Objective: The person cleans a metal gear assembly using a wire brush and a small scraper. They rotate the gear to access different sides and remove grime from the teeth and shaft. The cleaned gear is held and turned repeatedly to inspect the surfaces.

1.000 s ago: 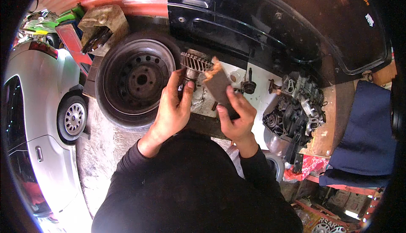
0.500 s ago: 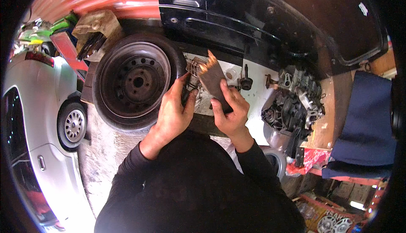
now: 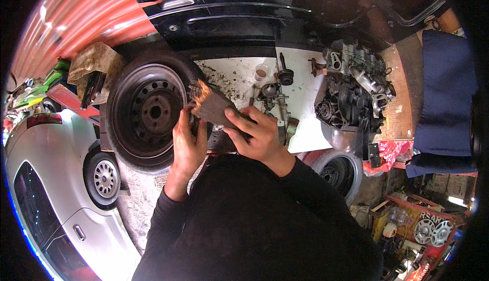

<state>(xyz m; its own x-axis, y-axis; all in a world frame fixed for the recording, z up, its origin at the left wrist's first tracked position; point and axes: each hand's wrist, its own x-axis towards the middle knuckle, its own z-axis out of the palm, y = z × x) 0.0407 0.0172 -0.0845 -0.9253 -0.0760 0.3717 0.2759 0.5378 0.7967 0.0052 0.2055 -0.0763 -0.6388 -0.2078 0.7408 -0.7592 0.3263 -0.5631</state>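
Observation:
My right hand (image 3: 262, 133) grips a flat, dark piece of wood (image 3: 216, 109) with a splintered, lighter end pointing up and left. Closed around a small dark metal part (image 3: 193, 91) is my left hand (image 3: 187, 141), held upright beside the wheel. The wood's broken end overlaps that part, so most of its shape is hidden; I cannot tell whether they touch. Behind both hands, a white tabletop (image 3: 305, 113) carries dark crumbs of dirt, a small clear cup (image 3: 262, 72) with brownish contents, a dark toothed shaft (image 3: 285, 74) and several greasy metal parts (image 3: 270, 92).
A large tyre on a steel wheel (image 3: 147, 113) stands close on my left. An engine block (image 3: 354, 87) sits at the right, above another tyre (image 3: 336, 174). A silver car (image 3: 56, 179) is at far left; a black vehicle panel (image 3: 244, 21) runs along the back.
Both hands and the wood have shifted left, toward the wheel. The wood now leans further left, over the metal part in my left hand. The view has turned, uncovering more of the tabletop.

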